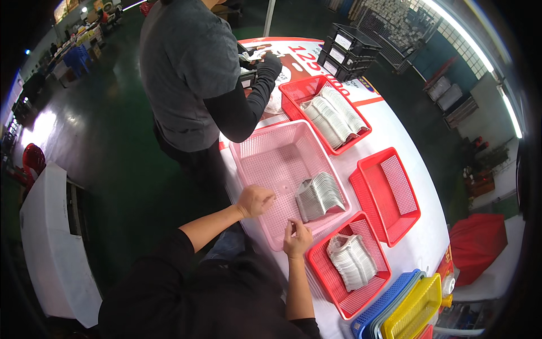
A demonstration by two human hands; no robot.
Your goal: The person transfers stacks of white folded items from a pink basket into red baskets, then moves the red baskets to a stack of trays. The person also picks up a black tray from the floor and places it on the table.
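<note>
A large pink plastic basket (265, 150) stands in front of me on the table. One bundle of thin, curved, silvery-white pieces (320, 196), stacked in a row, lies in its right part. Over the basket's near left side is my left hand (257, 201), its fingers half bent and apart, with nothing seen in them. My right hand (297, 239) is at the near right rim, below the bundle. Its thumb and fingertips are drawn together; whether anything small is between them is hidden.
Red baskets with similar bundles stand at the near right (352, 263) and far side (333, 116); another red basket (387, 198) shows a bare bottom. Nested blue and yellow baskets (415, 308) sit at the lower right. A co-worker (192, 73) stands at the left; black crates (347, 51) are beyond.
</note>
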